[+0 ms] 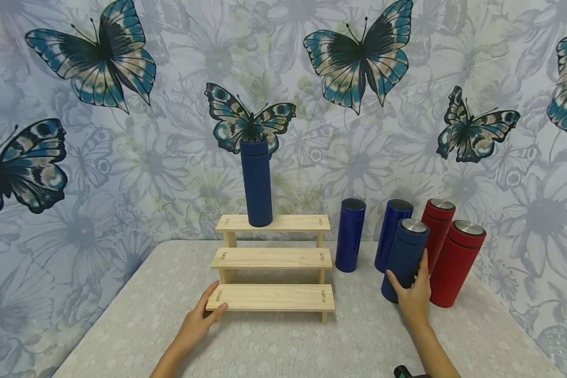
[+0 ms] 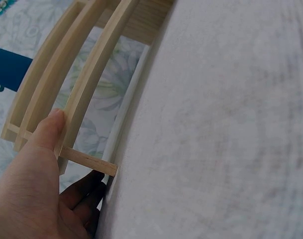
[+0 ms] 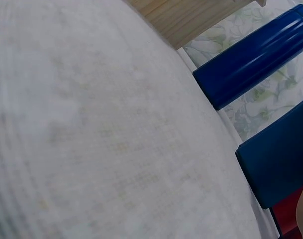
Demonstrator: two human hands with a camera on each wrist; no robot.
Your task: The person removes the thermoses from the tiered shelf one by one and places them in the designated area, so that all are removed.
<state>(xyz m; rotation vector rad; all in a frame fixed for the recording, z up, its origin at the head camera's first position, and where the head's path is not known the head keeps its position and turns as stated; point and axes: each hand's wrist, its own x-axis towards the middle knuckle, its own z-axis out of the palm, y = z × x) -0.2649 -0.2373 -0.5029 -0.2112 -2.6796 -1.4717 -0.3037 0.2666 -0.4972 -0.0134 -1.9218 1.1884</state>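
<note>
My left hand (image 1: 196, 323) grips the left end of a three-step wooden display stand (image 1: 271, 298) at its lowest step. In the left wrist view the thumb (image 2: 49, 130) lies on that step's edge, with the fingers near the leg below. On the top step stands a tall matte blue thermos (image 1: 257, 184). At the right, my right hand (image 1: 416, 299) holds a matte blue thermos (image 1: 406, 260) with a silver lid, thumb and fingers on either side of its lower body. Only its lower part (image 3: 275, 157) shows in the right wrist view.
A glossy blue thermos (image 1: 349, 236) stands right of the display stand, and a second glossy blue thermos (image 1: 392, 233) is behind the held one. Two red thermoses, one farther back (image 1: 437, 226) and one nearer (image 1: 457, 265), stand beside my right hand. Butterfly-patterned fabric (image 1: 170, 157) backs the table.
</note>
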